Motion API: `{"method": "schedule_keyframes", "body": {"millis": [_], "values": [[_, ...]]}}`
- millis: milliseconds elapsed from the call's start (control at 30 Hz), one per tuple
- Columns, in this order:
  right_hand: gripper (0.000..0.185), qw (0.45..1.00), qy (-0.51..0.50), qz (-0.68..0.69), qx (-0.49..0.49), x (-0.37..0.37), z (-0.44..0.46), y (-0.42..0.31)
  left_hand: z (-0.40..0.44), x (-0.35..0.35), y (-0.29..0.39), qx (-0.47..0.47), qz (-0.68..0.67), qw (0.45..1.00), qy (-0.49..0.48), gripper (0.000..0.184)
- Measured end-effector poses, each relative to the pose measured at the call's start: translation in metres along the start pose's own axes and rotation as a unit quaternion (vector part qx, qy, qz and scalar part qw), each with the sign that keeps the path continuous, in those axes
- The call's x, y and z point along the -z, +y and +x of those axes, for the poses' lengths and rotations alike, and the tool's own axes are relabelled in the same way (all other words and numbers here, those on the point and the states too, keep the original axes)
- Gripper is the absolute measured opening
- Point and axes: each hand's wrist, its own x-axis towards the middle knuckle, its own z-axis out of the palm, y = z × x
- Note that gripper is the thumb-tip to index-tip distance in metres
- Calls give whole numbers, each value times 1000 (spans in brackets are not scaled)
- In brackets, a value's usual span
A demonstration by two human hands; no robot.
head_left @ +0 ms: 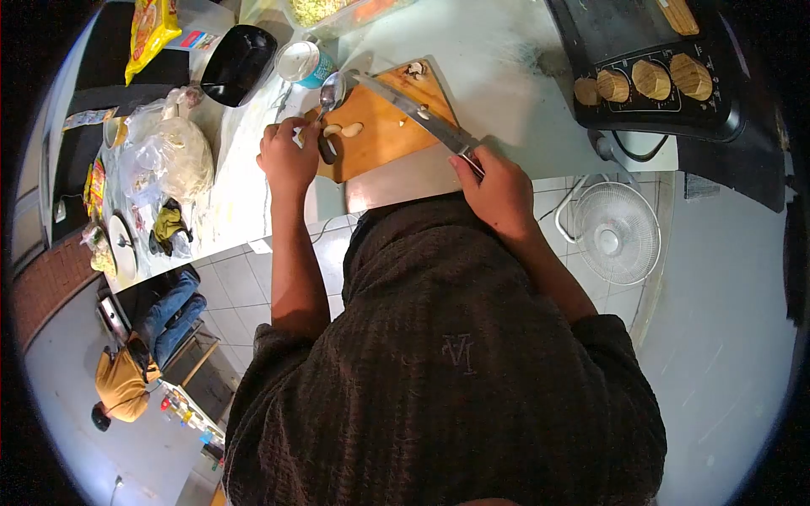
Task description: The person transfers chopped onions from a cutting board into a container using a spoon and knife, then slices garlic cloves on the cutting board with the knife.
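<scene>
An orange-brown cutting board (388,152) lies at the table's front edge. My right hand (499,190) is closed round the handle of a large knife (422,118), whose blade points up and left across the board. At the board's left edge my left hand (288,154) is closed, its fingers at a metal spoon (332,91) with the bowl pointing away; something small and white shows by the fingers. Pale pieces like garlic cloves (351,130) lie beside this hand. Small dark and white scraps (415,69) sit at the board's far corner.
Beyond the board are a blue and white can (304,64) and a black tray (240,66). Plastic bags (173,156) and a round lid (123,244) lie left. A black griddle (654,72) stands right, above a fan (609,231). Another person (124,379) sits at lower left.
</scene>
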Motion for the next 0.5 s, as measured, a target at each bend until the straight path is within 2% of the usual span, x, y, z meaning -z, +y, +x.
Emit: {"method": "schedule_keyframes", "body": {"millis": [67, 133, 200, 267, 333, 500], "values": [[33, 1000, 3, 7, 2, -1, 0, 2, 3, 0, -11, 10, 8, 1000, -6, 31], [33, 1000, 7, 14, 3, 0, 1, 1, 2, 6, -18, 64, -16, 997, -39, 34], [33, 1000, -4, 5, -11, 3, 1, 0, -8, 10, -30, 66, -1, 997, -42, 40], [33, 1000, -7, 8, -13, 4, 2, 1, -16, 13, -44, 93, -38, 988, -121, 44], [34, 1000, -13, 12, -14, 4, 2, 2, -18, 12, -52, 84, -40, 986, -139, 43], [35, 1000, -16, 15, 0, 4, 4, 5, -19, 16, -57, 93, -177, 962, -185, 25]]}}
